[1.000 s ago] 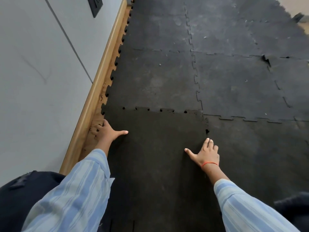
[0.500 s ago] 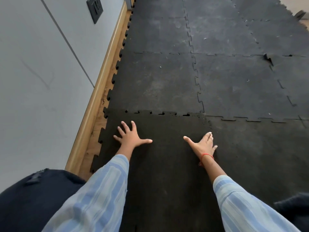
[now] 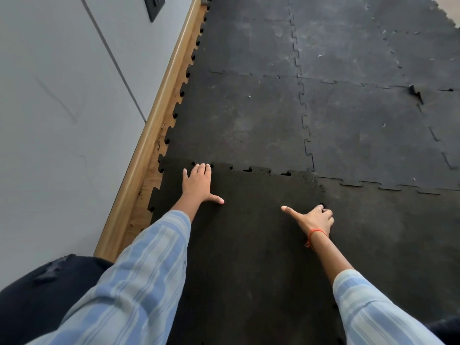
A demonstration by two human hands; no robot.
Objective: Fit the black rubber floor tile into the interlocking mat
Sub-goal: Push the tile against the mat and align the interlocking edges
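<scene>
The black rubber floor tile (image 3: 249, 232) lies flat in front of me, darker than the worn grey interlocking mat (image 3: 239, 120) beyond it. Small gaps show along the toothed far seam between tile and mat. My left hand (image 3: 198, 184) lies flat and spread on the tile's far left part, fingertips at the seam. My right hand (image 3: 315, 217) rests at the tile's right edge, thumb stretched left, fingers curled down at the side seam. Neither hand holds anything.
A grey wall (image 3: 62, 108) with a wooden skirting board (image 3: 149, 135) runs along the left; a strip of wooden floor shows beside the tiles' toothed edge. A dark wall socket (image 3: 154, 6) sits high up. A raised tab (image 3: 415, 92) sticks up in the mat at right.
My left hand has moved from the tile's left edge onto its top, then forward to the far seam. My right hand slid right to the side seam and curled its fingers.
</scene>
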